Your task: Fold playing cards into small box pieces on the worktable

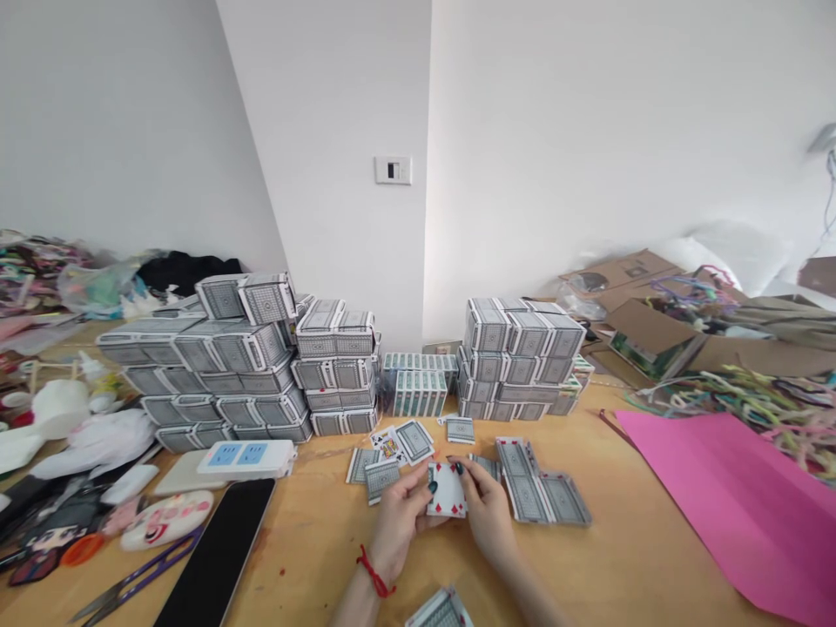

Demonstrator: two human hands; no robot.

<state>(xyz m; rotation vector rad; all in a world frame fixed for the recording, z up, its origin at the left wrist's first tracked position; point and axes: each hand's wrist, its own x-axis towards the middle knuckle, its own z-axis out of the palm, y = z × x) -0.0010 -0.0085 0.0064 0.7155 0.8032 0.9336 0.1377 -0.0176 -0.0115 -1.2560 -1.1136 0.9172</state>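
Observation:
Both my hands meet over the wooden table (640, 557) near its front edge. My left hand (400, 515) and my right hand (484, 512) together pinch a small pack of playing cards (448, 493), its red diamond face turned up. A red cord circles my left wrist. Loose cards (392, 457) lie just beyond my fingers, some face up. A flattened grey card box (541, 489) rests right of my right hand. Another card box (441, 611) sits near my forearms at the bottom edge.
Stacks of grey card boxes stand at the back left (228, 361), centre (336, 370) and right (519, 357), with green packs (418, 383) between. A pink sheet (731, 501), cardboard and pipe cleaners (724, 383) lie right. A phone (219, 553), power strip (246, 456) and scissors (131, 585) lie left.

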